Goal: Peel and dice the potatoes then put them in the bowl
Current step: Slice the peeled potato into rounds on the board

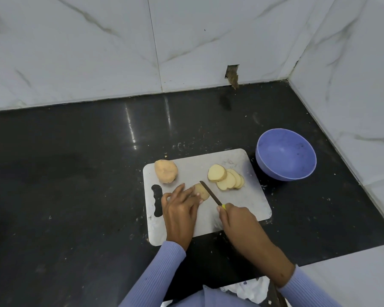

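While pinning the potato piece under curled left-hand fingers mid-board, gripping the knife right-handed, slicing.

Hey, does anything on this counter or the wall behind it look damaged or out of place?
Yes. The wall tile has a rough rectangular hole just above the counter, with brownish debris hanging from it. White specks and smears dot the dark counter around the cutting board.
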The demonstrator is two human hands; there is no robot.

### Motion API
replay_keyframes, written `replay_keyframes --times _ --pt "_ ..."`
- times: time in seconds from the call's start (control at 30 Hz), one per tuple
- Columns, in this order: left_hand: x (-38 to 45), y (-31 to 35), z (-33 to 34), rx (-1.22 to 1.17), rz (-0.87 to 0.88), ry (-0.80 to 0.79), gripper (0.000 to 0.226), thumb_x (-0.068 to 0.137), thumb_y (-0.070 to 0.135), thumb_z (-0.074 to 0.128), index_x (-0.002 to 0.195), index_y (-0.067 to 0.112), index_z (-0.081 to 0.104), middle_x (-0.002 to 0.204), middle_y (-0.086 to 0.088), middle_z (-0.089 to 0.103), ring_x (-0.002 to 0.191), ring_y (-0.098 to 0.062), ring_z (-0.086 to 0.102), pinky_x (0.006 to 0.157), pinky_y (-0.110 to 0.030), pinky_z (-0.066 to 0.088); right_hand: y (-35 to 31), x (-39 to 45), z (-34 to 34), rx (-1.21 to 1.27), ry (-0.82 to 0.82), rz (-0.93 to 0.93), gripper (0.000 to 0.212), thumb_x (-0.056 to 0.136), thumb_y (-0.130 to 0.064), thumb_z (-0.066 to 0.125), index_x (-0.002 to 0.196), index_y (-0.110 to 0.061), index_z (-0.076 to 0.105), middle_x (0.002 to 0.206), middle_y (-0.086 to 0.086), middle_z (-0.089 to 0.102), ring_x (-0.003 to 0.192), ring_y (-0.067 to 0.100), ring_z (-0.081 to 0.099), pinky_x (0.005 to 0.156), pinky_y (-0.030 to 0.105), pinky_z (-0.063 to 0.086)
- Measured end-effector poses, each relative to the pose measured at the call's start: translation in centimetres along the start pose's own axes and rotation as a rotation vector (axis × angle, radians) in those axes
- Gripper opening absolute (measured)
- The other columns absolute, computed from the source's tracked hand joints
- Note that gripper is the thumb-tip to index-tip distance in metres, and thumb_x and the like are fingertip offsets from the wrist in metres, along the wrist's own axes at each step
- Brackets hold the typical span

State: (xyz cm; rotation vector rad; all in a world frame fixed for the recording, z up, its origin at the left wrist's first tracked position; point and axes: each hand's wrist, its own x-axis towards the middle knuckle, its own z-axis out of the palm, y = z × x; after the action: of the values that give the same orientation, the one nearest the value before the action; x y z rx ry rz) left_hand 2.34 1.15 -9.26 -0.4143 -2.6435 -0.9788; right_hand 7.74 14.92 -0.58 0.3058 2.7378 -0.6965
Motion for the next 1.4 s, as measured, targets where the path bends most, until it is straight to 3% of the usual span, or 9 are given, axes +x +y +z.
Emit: replay_keyframes --times 0.17,0.33,0.67,0.83,0.97,1.1,1.3,1.4 --pt "0.3 0.3 -0.5 -0.03 -0.028 -0.019 0.007 0.075 0.022 0.071 0.072 0.022 0.077 0.094 0.0 0.074 0.103 -0.023 0.067 0.089 -0.03 0.027 -1.0 1.7 1.5 -0.048 -0.016 0.016 0.041 0.103 -0.037 0.023 0.103 -0.011 0.054 0.084 0.001 0.053 0.073 0.015 0.047 0.066 0.025 0.033" --pt "0.4 0.2 -0.4 -0.046 -0.028 -0.038 0.012 0.069 0.011 0.084 0.073 0.021 0.076 0.094 -0.004 0.073 0.105 -0.024 0.066 0.099 -0.033 0.026 -1.2 2.3 2.6 -0.087 -0.009 0.059 0.04 0.104 -0.035 0.023 0.107 -0.008 0.053 0.093 0.007 0.059 0.076 0.02 0.048 0.066 0.027 0.035" --pt "0.2 0.3 -0.3 -0.051 -0.032 -0.022 0.013 0.069 0.01 0.084 0.075 0.018 0.076 0.095 -0.005 0.073 0.103 -0.025 0.066 0.111 -0.038 0.021 0.9 -2.2 2.7 -0.236 -0.094 0.068 0.037 0.105 -0.035 0.019 0.112 -0.01 0.047 0.106 0.007 0.063 0.096 0.024 0.062 0.067 0.026 0.034" --pt "-0.1 0.1 -0.3 -0.073 -0.042 -0.034 0.013 0.072 0.011 0.081 0.082 0.019 0.077 0.099 -0.004 0.072 0.106 -0.023 0.065 0.11 -0.042 0.028 1.7 -2.7 1.0 -0.164 -0.121 0.106 0.036 0.103 -0.038 0.025 0.093 -0.015 0.05 0.085 0.001 0.057 0.078 0.018 0.057 0.064 0.024 0.037" --pt "-0.2 -0.1 -0.3 -0.079 -0.041 -0.029 0.014 0.073 0.012 0.081 0.084 0.019 0.078 0.099 -0.004 0.072 0.106 -0.021 0.065 0.109 -0.042 0.031 0.4 -1.5 -0.5 -0.003 -0.022 0.062 0.036 0.102 -0.039 0.028 0.08 -0.018 0.046 0.072 -0.003 0.052 0.062 0.012 0.05 0.057 0.024 0.039" --pt "-0.1 -0.1 -0.3 -0.09 -0.066 -0.04 0.013 0.073 0.014 0.081 0.084 0.019 0.078 0.099 -0.005 0.072 0.107 -0.02 0.064 0.111 -0.037 0.026 -1.5 0.7 0.2 -0.012 0.012 -0.006 0.035 0.103 -0.038 0.026 0.084 -0.017 0.046 0.077 0.0 0.052 0.069 0.016 0.049 0.063 0.027 0.034" --pt "0.1 -0.1 -0.4 -0.083 -0.067 -0.06 0.014 0.072 0.013 0.082 0.082 0.02 0.077 0.098 -0.004 0.072 0.105 -0.019 0.065 0.108 -0.046 0.03 -1.8 2.0 2.1 -0.072 -0.011 0.047 0.041 0.103 -0.037 0.025 0.103 -0.01 0.055 0.095 0.008 0.062 0.084 0.023 0.056 0.069 0.029 0.038" --pt "0.2 -0.3 -0.4 -0.09 -0.076 -0.065 0.015 0.071 0.012 0.083 0.081 0.021 0.077 0.097 -0.003 0.072 0.105 -0.018 0.065 0.11 -0.038 0.028 -2.1 2.0 2.8 -0.143 -0.017 0.068 0.039 0.104 -0.034 0.024 0.11 -0.008 0.052 0.103 0.01 0.062 0.094 0.026 0.059 0.069 0.029 0.037"
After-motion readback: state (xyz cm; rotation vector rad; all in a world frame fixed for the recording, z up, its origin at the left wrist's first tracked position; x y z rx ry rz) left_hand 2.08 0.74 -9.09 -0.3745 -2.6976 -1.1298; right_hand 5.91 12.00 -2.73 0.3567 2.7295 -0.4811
